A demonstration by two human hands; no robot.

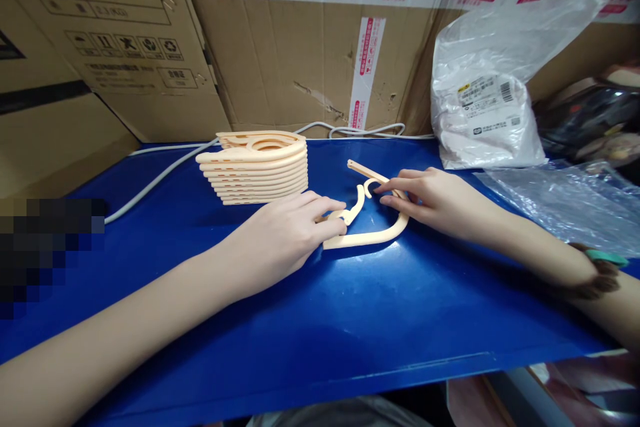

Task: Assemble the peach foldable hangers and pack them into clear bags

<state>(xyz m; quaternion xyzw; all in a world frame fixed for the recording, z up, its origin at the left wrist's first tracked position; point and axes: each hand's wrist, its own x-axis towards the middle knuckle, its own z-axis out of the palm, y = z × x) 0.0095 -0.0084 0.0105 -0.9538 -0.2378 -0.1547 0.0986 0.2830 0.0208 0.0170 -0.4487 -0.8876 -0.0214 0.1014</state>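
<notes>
On the blue tabletop lies a cream plastic folding hanger (373, 238), its parts spread at angles and a curved hook showing near the middle. My left hand (287, 233) grips its left part between thumb and fingers; the fingertips partly cover that piece. From the other side, my right hand (425, 197) pinches the hanger around the joint by the hook, with the thumb and fingers close together. Just behind my left hand stands a neat stack of folded cream hangers (257, 173), several high.
Cardboard boxes (300, 47) with printed tape wall off the back of the blue table (310, 333). A labelled white plastic bag (483, 113) stands at the back right, with loose clear plastic (565, 203) in front of it. A grey cable (160, 180) runs along the back left.
</notes>
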